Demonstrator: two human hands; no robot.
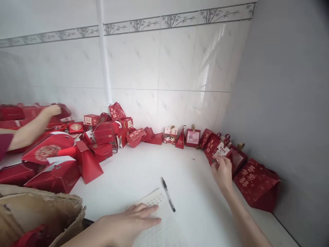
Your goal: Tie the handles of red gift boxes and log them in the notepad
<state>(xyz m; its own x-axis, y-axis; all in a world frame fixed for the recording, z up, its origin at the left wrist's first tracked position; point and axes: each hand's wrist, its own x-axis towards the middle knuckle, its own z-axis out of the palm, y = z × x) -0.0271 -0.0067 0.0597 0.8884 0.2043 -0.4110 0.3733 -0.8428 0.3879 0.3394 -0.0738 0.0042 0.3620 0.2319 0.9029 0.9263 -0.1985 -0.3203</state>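
Note:
My left hand [136, 219] lies open on a sheet of paper [154, 199] with rows of small marks, its fingers spread. A pen [168, 194] with a clear barrel and dark cap lies just right of the paper. My right hand [223, 168] is at the right-hand row of red gift boxes, its fingers bent together in front of a box with a white panel [223, 150]. The fingertips overlap that box's lower edge; what they grip, if anything, is hidden. A large dark red gift box [257, 183] stands to the right of this hand.
Many red gift boxes [53, 147] are heaped on the left. Several small ones, including a couple-printed box [170, 135], line the tiled wall. Another person's hand [53, 110] reaches over the far-left boxes. A torn cardboard carton [41, 209] stands front left. A grey wall [282, 85] bounds the right.

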